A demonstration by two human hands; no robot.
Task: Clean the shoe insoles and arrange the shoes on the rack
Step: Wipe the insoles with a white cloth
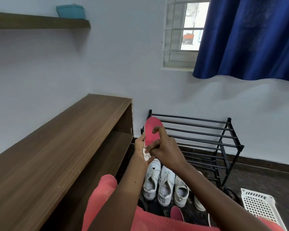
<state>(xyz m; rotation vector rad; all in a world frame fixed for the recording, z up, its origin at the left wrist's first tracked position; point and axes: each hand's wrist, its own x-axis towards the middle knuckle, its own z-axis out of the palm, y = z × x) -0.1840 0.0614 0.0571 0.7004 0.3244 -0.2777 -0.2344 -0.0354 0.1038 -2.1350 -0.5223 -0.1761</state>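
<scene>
The insole (151,131) looks like matt pink foam. The rack (207,140) is black metal tubing with a dull sheen. The bench (57,147) shows smooth wood-grain laminate. The shoes (163,184) look like white, scuffed leather. The basket (260,205) is perforated white plastic.

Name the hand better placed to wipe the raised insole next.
Probably the right hand: its fingers already lie across the pink insole beside the white cloth, while the left hand grips the insole's edge.

A long brown wooden cabinet (57,147) runs along the pale wall, with a brown wall shelf (40,22) above carrying a teal plastic basket (70,11). A dark blue curtain (250,39) half covers the barred window (182,30). A white perforated plastic tray (260,205) lies on the dark floor (265,177).
</scene>
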